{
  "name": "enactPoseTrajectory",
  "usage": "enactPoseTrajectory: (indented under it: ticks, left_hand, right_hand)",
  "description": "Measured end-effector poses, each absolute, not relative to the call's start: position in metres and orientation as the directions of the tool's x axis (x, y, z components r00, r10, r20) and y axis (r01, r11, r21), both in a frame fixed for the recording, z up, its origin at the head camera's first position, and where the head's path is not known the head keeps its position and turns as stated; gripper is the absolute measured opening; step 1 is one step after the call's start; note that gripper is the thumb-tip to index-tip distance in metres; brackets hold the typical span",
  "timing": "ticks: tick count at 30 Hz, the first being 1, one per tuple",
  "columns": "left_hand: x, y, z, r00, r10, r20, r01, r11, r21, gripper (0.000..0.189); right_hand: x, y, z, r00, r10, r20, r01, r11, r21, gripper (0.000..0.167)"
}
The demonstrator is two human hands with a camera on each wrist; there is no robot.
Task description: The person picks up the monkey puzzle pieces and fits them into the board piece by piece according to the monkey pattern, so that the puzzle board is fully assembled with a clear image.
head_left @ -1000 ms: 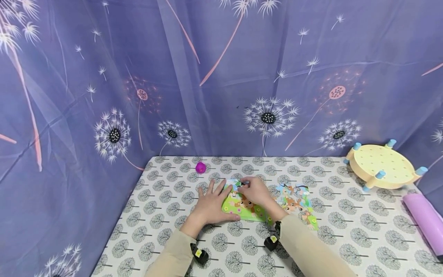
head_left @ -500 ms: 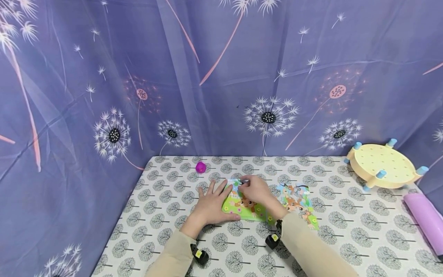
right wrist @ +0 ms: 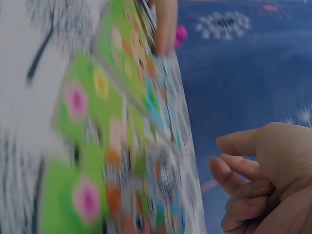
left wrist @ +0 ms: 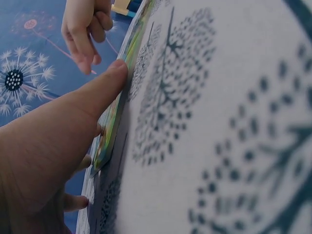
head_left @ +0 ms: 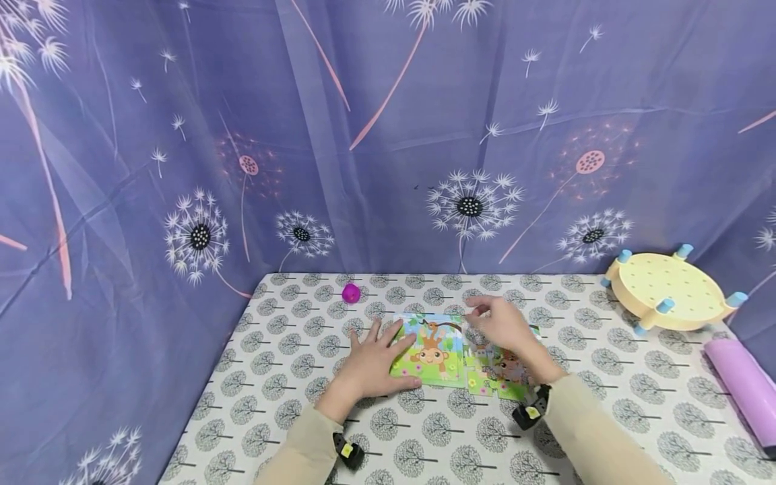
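Observation:
A square monkey picture board [head_left: 445,367] with a green and blue print lies on the cloth. My left hand [head_left: 372,360] rests spread on its left side, the thumb [left wrist: 105,87] along the near edge. Just right of the board are several loose monkey jigsaw pieces [head_left: 481,382], set near one another with gaps between some; my right hand and wrist cover part of them. Above these pieces hovers my right hand [head_left: 503,327]. Its fingers [right wrist: 234,173] are loosely bent, the thumb apart from them, and I see nothing between them.
At the back left sits a small magenta toy [head_left: 351,293]. A yellow round stand with blue-tipped legs [head_left: 673,286] lies at the back right, and a lilac roll [head_left: 742,391] along the right edge. A blue-violet dandelion curtain [head_left: 376,202] hangs behind the table.
My right hand has lifted off the top of the picture board and moved right over the loose jigsaw pieces, uncovering the monkey picture. The left hand has stayed almost still.

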State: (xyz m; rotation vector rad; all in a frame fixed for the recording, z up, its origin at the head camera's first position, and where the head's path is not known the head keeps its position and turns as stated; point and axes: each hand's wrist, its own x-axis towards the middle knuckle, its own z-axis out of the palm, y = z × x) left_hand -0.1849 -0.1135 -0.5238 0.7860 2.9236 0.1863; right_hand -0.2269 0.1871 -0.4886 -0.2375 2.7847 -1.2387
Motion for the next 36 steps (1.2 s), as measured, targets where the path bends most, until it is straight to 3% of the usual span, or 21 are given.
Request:
enactPoseTrajectory:
  ticks: [9, 21, 36]
  left_hand:
    - [-0.183, -0.112, -0.523, -0.86, 0.504, -0.082, 0.489, 0.86, 0.148, 0.095]
    - [-0.184, -0.112, -0.525, -0.868, 0.491, -0.08, 0.475, 0.866, 0.159, 0.094]
    - [-0.186, -0.111, -0.523, -0.877, 0.475, -0.079, 0.459, 0.874, 0.16, 0.095]
  right_hand:
    - [-0.218, 0.243, -0.498, -0.989, -0.145, -0.031, -0.083, 0.718, -0.691, 0.037]
    - [-0.214, 0.259, -0.513, -0.985, -0.15, -0.088, -0.051, 0.734, -0.678, 0.059]
    - [-0.216, 0.271, -0.515, -0.962, -0.257, -0.089, -0.132, 0.728, -0.673, 0.05]
